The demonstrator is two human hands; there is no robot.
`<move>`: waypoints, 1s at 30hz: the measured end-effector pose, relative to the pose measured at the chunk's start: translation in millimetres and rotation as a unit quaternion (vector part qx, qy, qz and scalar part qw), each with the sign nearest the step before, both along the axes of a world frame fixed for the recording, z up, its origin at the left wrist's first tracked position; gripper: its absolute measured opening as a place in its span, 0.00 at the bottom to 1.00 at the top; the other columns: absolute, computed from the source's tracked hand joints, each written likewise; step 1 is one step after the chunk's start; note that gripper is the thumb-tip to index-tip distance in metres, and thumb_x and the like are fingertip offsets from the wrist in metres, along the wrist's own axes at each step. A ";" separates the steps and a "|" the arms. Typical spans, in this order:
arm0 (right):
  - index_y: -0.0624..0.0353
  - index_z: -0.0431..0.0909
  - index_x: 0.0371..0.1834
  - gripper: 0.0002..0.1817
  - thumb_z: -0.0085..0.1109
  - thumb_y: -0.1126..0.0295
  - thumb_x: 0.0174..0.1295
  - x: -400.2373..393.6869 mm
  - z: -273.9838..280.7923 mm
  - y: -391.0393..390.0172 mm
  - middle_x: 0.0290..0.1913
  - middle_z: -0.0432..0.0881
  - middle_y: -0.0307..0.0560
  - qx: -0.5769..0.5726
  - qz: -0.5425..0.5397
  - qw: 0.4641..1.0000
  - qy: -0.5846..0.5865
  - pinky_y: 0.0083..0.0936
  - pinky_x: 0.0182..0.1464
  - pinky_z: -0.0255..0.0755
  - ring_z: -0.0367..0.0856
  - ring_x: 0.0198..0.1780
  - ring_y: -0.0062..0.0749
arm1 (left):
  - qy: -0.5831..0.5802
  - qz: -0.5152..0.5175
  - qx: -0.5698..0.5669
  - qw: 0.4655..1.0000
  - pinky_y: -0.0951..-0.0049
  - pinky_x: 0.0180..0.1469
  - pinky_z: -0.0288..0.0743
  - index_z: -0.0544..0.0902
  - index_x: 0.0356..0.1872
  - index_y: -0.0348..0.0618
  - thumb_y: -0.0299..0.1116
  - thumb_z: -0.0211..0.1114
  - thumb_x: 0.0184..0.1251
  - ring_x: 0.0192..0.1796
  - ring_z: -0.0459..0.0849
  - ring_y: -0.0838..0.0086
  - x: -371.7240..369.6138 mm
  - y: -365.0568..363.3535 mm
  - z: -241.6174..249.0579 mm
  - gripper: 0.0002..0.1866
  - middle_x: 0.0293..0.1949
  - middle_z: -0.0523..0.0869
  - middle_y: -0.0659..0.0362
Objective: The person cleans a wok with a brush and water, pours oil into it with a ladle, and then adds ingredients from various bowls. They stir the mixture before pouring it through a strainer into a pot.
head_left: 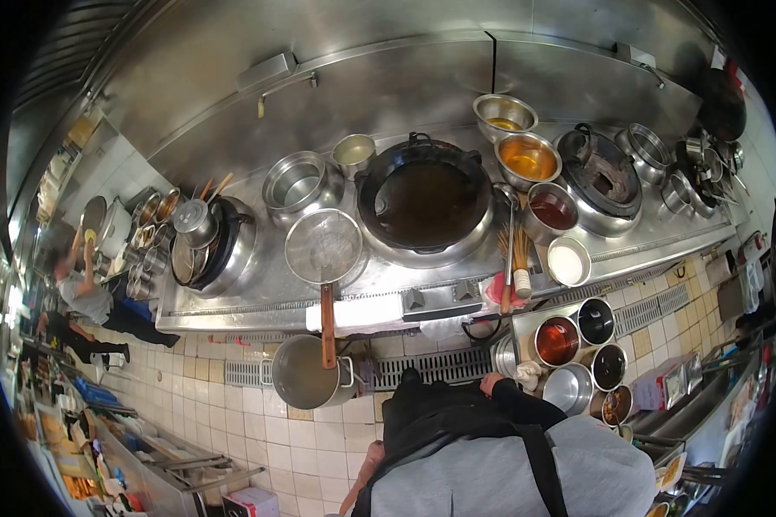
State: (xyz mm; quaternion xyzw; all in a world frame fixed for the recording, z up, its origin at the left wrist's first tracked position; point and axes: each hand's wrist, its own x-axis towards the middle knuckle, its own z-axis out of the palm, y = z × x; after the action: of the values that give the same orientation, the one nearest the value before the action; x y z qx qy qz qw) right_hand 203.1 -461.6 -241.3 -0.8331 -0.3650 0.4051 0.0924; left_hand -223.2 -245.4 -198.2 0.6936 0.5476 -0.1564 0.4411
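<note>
My left hand [373, 454] hangs beside my body, apart from the large pot [309, 379] of cloudy liquid to its upper left. My right hand [491, 384] is beside my apron, nearest a crumpled whitish cloth [528, 374] and a stack of plates [503, 355]. The fingers of both hands are too small and hidden to read. Ahead sits a big wok [427, 207] with dark liquid. A mesh strainer [323, 246] lies left of it, its wooden handle over the counter edge. Right of the wok lie a ladle [510, 250] and a bamboo brush [522, 267].
Bowls of yellow oil [528, 160], a pot of red sauce [553, 209] and a white-filled pot [569, 261] stand right of the wok. A second wok [603, 177] is further right. Several sauce pots [557, 339] stand lower right. Another person [86, 293] is at far left.
</note>
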 end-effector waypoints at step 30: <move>0.61 0.83 0.22 0.13 0.52 0.67 0.58 -2.3 -31.7 -1.4 0.21 0.84 0.46 0.001 -0.062 0.998 0.012 0.33 0.33 0.78 0.84 0.24 0.34 | -0.018 0.016 -0.041 0.999 0.67 0.50 0.80 0.86 0.42 0.39 0.37 0.57 0.63 0.44 0.86 0.53 20.6 3.9 56.1 0.15 0.38 0.88 0.46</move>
State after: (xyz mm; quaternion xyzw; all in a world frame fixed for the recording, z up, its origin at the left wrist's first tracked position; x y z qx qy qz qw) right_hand 200.8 -463.0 -273.0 -0.8493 -0.3119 0.4080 0.1223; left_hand -202.6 -241.5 -142.1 0.6688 0.5435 -0.1596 0.4815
